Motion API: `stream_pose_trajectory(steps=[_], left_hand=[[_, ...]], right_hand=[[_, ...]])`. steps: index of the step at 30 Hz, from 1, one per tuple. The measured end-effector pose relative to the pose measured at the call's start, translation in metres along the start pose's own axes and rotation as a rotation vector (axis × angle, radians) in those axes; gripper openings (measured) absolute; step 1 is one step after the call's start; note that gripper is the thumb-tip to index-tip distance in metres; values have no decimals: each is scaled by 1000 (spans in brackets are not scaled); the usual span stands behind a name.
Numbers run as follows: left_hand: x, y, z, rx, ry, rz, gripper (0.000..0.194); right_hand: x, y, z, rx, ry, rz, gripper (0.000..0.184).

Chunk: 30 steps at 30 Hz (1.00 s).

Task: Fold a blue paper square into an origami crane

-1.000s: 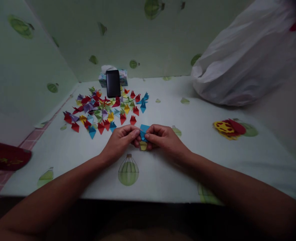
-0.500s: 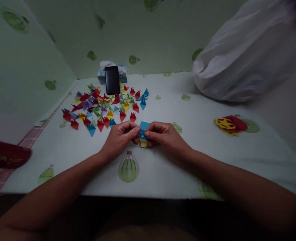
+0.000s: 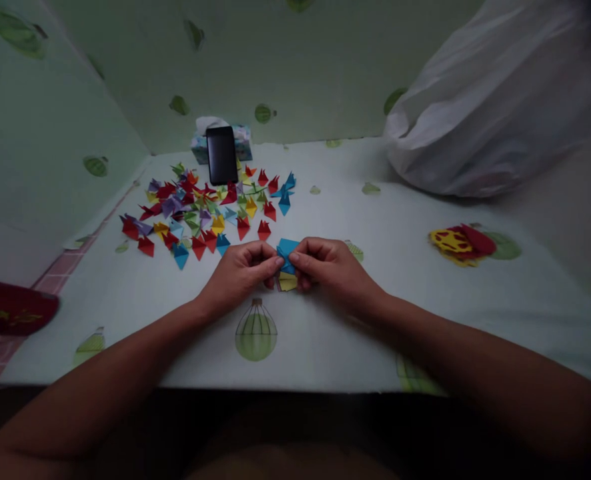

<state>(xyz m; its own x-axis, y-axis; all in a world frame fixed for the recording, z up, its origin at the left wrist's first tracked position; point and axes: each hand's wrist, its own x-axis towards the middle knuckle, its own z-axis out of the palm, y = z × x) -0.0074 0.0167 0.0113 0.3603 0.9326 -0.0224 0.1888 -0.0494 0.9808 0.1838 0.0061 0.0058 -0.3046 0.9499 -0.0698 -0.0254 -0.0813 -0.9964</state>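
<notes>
A small piece of blue origami paper [image 3: 289, 247] with folds in it is pinched between both hands near the middle of the table. My left hand [image 3: 243, 270] grips its left edge between thumb and forefinger. On the opposite edge, my right hand [image 3: 328, 267] has thumb and curled fingers closed. Just below the paper, a yellow patch [image 3: 288, 281] shows between the hands; what it belongs to is unclear. Beyond my left hand lie many folded paper pieces, among them a blue one [image 3: 180, 255] and a red one [image 3: 198, 247], with pointed tips.
A black phone [image 3: 222, 155] leans on a tissue box [image 3: 244, 142] at the back. To the right stand a large white plastic bag [image 3: 475, 127] and yellow and red cutouts [image 3: 458, 241]. A dark red object [image 3: 15, 307] with yellow marks sits at the left edge.
Both hands keep their pinch on the blue paper, and its folded front face shows a little more between the thumbs. The whole view has shifted slightly.
</notes>
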Motion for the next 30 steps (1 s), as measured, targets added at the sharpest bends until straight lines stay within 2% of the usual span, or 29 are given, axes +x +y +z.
stream_pose_trajectory(steps=[6,14,19,30], left_hand=[[0,-3,2,-78,-21,-39,22],[-1,-11,7,-317,-22,-158,21],[0,-11,6,-281,-16,-168,18],[0,-4,2,-208,-52,-146,20]], right_hand=[[0,1,3,-12,23,-31,30],[1,3,3,-21,45,-74,30],[0,3,3,-37,51,-62,24],[-2,2,4,-56,53,-64,23]])
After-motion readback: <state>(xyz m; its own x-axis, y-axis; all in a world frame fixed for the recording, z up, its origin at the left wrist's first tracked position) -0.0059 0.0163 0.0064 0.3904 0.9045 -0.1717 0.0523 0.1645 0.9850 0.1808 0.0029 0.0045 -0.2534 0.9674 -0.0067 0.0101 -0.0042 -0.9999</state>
